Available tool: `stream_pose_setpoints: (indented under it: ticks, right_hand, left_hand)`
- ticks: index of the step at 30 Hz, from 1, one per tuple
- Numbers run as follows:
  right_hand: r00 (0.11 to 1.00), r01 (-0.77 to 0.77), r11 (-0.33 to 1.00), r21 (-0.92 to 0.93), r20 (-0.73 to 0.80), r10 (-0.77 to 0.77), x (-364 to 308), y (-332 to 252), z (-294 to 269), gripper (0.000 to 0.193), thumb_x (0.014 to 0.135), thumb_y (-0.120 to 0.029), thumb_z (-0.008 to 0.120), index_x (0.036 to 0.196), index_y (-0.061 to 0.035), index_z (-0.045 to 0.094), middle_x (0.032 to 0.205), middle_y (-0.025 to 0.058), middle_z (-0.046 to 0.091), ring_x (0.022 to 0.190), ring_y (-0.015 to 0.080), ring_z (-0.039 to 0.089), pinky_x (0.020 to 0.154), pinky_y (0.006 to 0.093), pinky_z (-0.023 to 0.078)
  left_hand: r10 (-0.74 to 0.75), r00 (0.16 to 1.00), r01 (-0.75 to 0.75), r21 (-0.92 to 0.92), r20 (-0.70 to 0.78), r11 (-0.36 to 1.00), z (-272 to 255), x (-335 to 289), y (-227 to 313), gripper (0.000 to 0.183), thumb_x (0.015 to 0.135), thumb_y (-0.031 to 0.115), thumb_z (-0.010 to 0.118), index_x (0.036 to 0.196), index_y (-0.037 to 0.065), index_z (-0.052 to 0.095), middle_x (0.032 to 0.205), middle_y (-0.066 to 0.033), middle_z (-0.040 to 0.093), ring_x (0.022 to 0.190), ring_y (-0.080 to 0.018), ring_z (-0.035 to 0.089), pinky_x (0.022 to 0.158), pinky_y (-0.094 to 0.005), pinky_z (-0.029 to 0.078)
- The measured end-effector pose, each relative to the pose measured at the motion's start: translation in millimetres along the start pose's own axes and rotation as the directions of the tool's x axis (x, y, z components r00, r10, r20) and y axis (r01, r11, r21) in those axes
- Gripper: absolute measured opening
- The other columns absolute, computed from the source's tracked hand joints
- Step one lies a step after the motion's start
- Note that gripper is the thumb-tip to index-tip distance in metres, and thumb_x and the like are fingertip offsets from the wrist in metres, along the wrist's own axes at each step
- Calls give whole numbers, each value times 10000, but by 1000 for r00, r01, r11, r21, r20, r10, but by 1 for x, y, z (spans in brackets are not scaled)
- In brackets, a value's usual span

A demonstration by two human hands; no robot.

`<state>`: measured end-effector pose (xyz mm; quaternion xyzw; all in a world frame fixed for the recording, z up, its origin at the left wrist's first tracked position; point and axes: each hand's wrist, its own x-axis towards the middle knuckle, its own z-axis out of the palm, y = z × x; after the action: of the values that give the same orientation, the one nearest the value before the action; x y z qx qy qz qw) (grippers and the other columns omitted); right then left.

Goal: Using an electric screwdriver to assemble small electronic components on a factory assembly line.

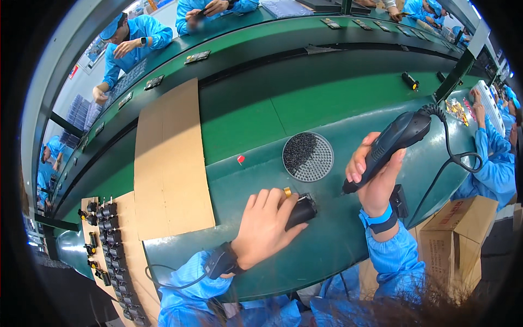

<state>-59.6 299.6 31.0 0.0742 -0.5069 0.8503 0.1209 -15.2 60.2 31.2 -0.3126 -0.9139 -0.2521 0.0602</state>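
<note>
My left hand (265, 226) is closed over a black, roughly cylindrical device (301, 211) at the near middle of the green bench. A small gold-coloured part (287, 192) shows beside its far end, and my fingers cover much of the device. My right hand (379, 180) grips a black electric screwdriver (388, 146), whose tip points down and left, apart from the device. Its coiled cord runs off to the right. Between the hands and farther off lies a round grey dish (322, 164), about half covered by tiny black screws (299, 152).
A small red piece (241, 159) lies left of the dish. Cardboard sheets (170, 169) cover the left side, with rows of black devices (114, 240). A carton (455, 240) stands at lower right. Circuit boards (197, 57) sit along the far belt, where co-workers in blue sit.
</note>
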Motion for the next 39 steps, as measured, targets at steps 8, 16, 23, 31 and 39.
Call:
stream_pose_setpoints:
  ticks: [8, 16, 23, 31, 39]
  right_hand:
    - [994, 106, 994, -20, 42, -105, 10, -5, 14, 818, 926, -814, 348, 1192, -46, 444, 705, 34, 505, 573, 127, 506, 564, 295, 444]
    - [986, 129, 992, -2, 109, -128, 28, 23, 33, 862, 852, -828, 479, 1159, -23, 474, 676, 49, 525, 545, 130, 516, 512, 280, 440]
    - [987, 131, 983, -126, 110, -117, 30, 38, 22, 818, 855, -871, 378, 1087, -90, 450, 669, 20, 471, 513, 118, 461, 495, 280, 404]
    - [991, 93, 986, -138, 108, -78, 32, 43, 22, 818, 863, -866, 377, 1097, -85, 445, 674, 24, 473, 526, 120, 462, 504, 281, 406]
    - [987, 87, 983, -164, 151, -62, 31, 42, 21, 813, 829, -850, 476, 1088, -80, 455, 677, 33, 483, 526, 130, 476, 500, 289, 415]
  left_hand:
    - [29, 1000, -29, 83, 6, 996, 9, -14, -6, 708, 788, 293, 821, 1371, -13, 559, 1154, -132, 542, 1065, -317, 540, 884, -447, 450]
    - [83, 996, -83, -7, 16, 997, 6, -18, -17, 639, 829, 279, 790, 1333, -40, 560, 1146, -146, 561, 1062, -326, 561, 885, -428, 458]
    - [92, 996, -93, -69, -12, 993, 6, -21, -24, 613, 817, 270, 800, 1306, -24, 575, 1147, -139, 558, 1080, -316, 568, 872, -426, 458]
    - [70, 998, -70, -78, -4, 995, 6, -20, -24, 609, 817, 273, 801, 1302, -19, 577, 1142, -131, 559, 1075, -309, 572, 859, -416, 457]
    - [67, 998, -67, -74, -7, 995, 3, -20, -22, 612, 812, 271, 804, 1304, -15, 578, 1132, -126, 559, 1056, -300, 573, 839, -409, 456]
